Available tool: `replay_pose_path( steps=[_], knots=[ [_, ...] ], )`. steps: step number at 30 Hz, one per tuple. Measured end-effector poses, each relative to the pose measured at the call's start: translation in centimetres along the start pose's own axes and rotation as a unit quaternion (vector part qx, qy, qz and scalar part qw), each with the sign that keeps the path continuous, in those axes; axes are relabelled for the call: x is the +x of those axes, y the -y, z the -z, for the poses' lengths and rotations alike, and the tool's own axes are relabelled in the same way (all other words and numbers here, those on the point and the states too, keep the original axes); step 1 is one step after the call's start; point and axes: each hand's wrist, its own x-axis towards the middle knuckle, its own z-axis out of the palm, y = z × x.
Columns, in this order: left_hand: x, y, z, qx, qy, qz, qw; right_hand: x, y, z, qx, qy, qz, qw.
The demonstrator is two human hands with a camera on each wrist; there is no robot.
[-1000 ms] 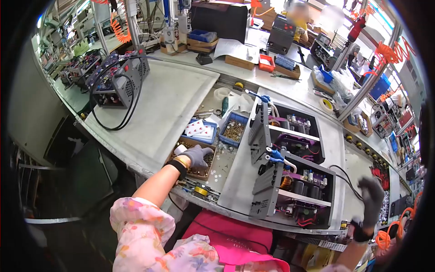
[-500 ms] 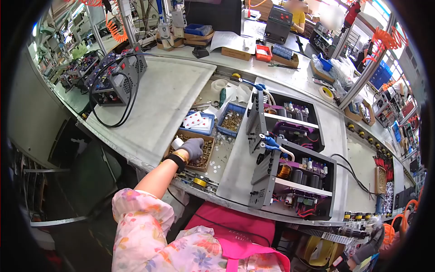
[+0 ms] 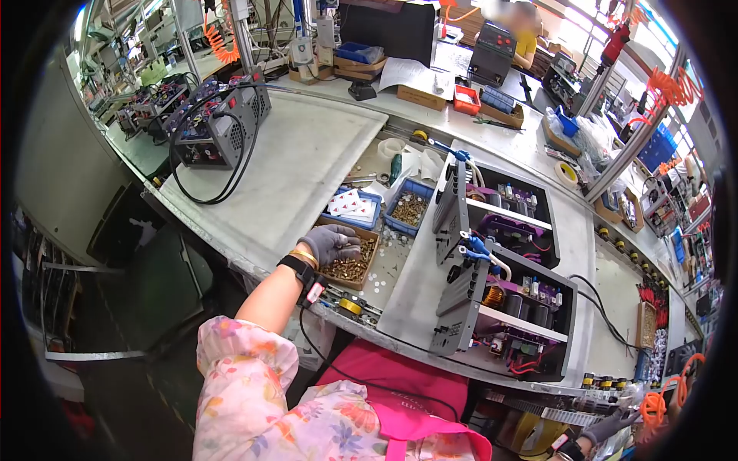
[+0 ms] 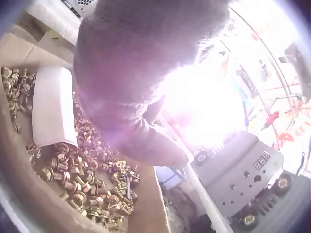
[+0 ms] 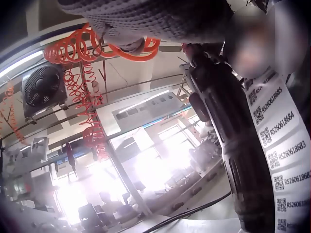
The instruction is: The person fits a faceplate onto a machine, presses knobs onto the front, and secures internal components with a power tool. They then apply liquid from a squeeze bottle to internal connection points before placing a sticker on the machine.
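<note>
My left hand (image 3: 332, 243), in a grey glove, hovers over a cardboard box (image 3: 360, 284) of brass-coloured screws (image 3: 347, 269), its fingers extended to the right. In the left wrist view the gloved hand (image 4: 126, 82) is above the screws (image 4: 87, 184), beside a white piece (image 4: 53, 107) lying in the box; glare hides part of the fingers and no held item shows. My right hand (image 3: 611, 425) reaches out at the lower right with fingers extended. In the right wrist view its glove (image 5: 146, 19) is at the top, near a black tool (image 5: 228, 126); contact is unclear.
Two open metal units (image 3: 515, 307) with purple boards stand right of the boxes. A blue tray (image 3: 407, 207) of screws and a blue tray with label sheets (image 3: 350, 203) sit behind the box. Another unit (image 3: 219, 127) with black cable is at left. Orange hose (image 3: 653, 407) hangs at right.
My left hand has risen from among the screws and its fingers have straightened. My right hand has moved down from beside the units, then slightly up and right at the lower right edge.
</note>
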Motion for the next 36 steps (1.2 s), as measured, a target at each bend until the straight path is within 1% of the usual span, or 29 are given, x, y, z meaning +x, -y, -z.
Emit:
replay_pose_path(
  steps=[2,3,6,10,11,12,14,16,18,19,21,24,25,29,31,34,35,36],
  knots=[
    [-0.2,0.0,0.0,-0.014,0.005,-0.011,1.000,-0.6,-0.3,-0.5,-0.005,-0.017,0.003,1.000],
    [-0.4,-0.1,-0.1,-0.016,0.004,-0.011,1.000,-0.1,-1.1,-0.4,-0.030,-0.010,-0.030,0.999],
    [0.8,0.3,0.9,-0.016,0.017,-0.023,0.999,0.1,-3.6,-0.9,-0.021,0.009,-0.001,1.000],
    [0.2,-0.2,0.6,-0.051,0.020,0.004,0.998,-0.3,-5.8,-2.2,-0.009,0.035,0.039,0.999],
    [-0.2,-0.3,0.3,-0.062,0.018,0.009,0.998,-1.8,-2.9,-2.8,0.006,0.034,0.013,0.999],
    [-0.3,-0.4,0.2,-0.072,0.015,0.014,0.997,-2.1,-2.2,-3.3,0.009,0.039,0.019,0.999],
    [-0.1,0.1,0.7,-0.054,0.023,-0.003,0.998,-2.9,-1.6,-3.8,0.011,0.047,0.030,0.998],
    [0.0,0.2,0.6,-0.041,0.029,-0.013,0.999,-3.9,-0.6,-4.7,-0.002,0.012,0.024,1.000],
    [-0.3,0.0,0.5,-0.037,0.032,-0.015,0.999,-3.7,-3.1,-5.8,-0.041,-0.022,0.041,0.998],
    [-0.1,0.0,0.7,-0.029,0.035,-0.016,0.999,-4.0,-3.6,-6.2,-0.059,-0.045,0.076,0.994],
    [0.1,0.1,1.0,-0.014,0.038,-0.018,0.999,-5.0,-3.5,-6.9,-0.041,-0.075,0.016,0.996],
    [-0.4,-0.1,0.6,-0.023,0.026,-0.016,0.999,-5.0,-5.1,-7.0,-0.067,-0.070,-0.019,0.995],
    [-0.8,-0.3,0.4,-0.023,0.029,-0.013,0.999,-5.1,-6.1,-6.9,-0.062,-0.068,-0.002,0.996],
    [-0.3,-0.1,0.5,-0.035,0.035,-0.025,0.998,-5.8,-4.9,-6.7,-0.060,-0.049,-0.003,0.997],
    [-0.2,-0.1,0.2,-0.046,0.029,-0.034,0.998,-5.9,-5.0,-6.5,-0.070,-0.052,0.010,0.996],
    [-0.3,-0.3,-0.2,-0.116,0.033,-0.038,0.992,-6.3,-4.9,-7.1,-0.113,-0.078,0.068,0.988],
    [-0.8,-0.4,-0.7,-0.113,0.045,-0.040,0.992,-6.7,-4.5,-7.3,-0.134,-0.085,0.092,0.983],
    [-1.3,-0.6,-1.2,-0.117,0.057,-0.047,0.990,-6.6,-5.2,-7.4,-0.141,-0.086,0.089,0.982]
  ],
)
